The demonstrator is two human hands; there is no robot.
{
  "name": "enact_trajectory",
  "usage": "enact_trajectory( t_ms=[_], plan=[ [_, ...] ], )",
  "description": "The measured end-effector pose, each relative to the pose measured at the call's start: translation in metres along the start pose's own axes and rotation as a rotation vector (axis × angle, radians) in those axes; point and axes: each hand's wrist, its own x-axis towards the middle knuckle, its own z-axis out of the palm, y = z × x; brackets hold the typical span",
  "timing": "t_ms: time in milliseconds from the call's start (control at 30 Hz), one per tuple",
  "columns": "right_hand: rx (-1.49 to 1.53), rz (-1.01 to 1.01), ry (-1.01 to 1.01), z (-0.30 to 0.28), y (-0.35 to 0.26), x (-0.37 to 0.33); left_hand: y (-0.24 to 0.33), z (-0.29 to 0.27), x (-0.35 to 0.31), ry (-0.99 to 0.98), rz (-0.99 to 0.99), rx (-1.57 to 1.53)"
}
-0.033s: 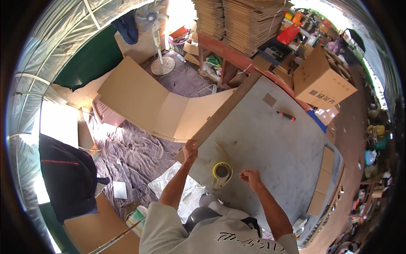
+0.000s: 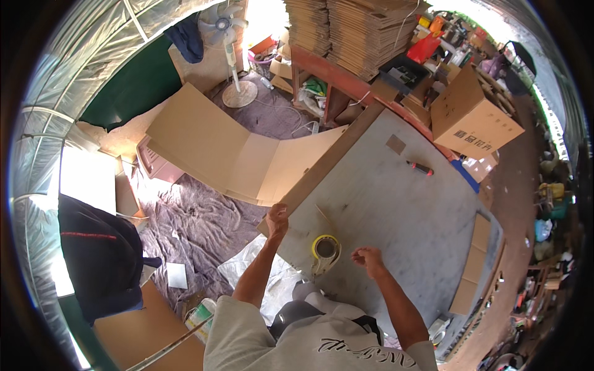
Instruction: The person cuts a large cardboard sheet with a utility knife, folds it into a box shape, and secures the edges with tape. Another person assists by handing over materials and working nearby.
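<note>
My left hand [image 2: 277,221] is closed, its bent fingers at the near corner of a large creased cardboard sheet [image 2: 241,157]. Part of the grip is hidden behind the hand. That sheet bends away to the left of the grey table [image 2: 396,204], beside a darker brown strip [image 2: 337,162] along the table's edge. Above the tabletop my right hand [image 2: 370,260] is held with its fingers curled in; whatever they may hold is too small to make out. Between my hands sits a roll of yellowish tape [image 2: 325,247] in a dispenser, touched by neither.
A red-and-black cutter [image 2: 421,168] and a small brown cardboard square [image 2: 395,144] lie farther back on the table. A cardboard strip [image 2: 471,266] rests along the right edge. Behind stand a stack of flat cartons [image 2: 365,37], an upright box [image 2: 473,117] and a fan [image 2: 238,93].
</note>
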Motion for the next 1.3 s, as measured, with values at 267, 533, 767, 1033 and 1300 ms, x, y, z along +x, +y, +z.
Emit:
enact_trajectory(
  t_ms=[267, 533, 767, 1033, 1300],
  plan=[
    [-0.203, -0.129, -0.001, 0.002, 0.019, 0.04, -0.027, -0.18, -0.132, 0.105, -0.289, 0.443],
    [-0.504, -0.38, 0.157, 0.006, 0.045, 0.086, -0.096, -0.293, -0.191, 0.127, -1.224, 0.102],
    [-0.956, -0.552, 0.456, 0.045, -0.041, 0.173, -0.143, -0.239, -0.066, -0.235, -1.035, 0.046],
    [-1.306, -0.444, 0.838, 0.076, -0.105, 0.273, -0.196, -0.116, 0.101, -0.521, -0.607, 0.21],
    [-1.373, -0.501, 0.897, 0.123, -0.107, 0.282, -0.291, 0.051, 0.125, -0.907, -0.165, 0.466]
  ],
)
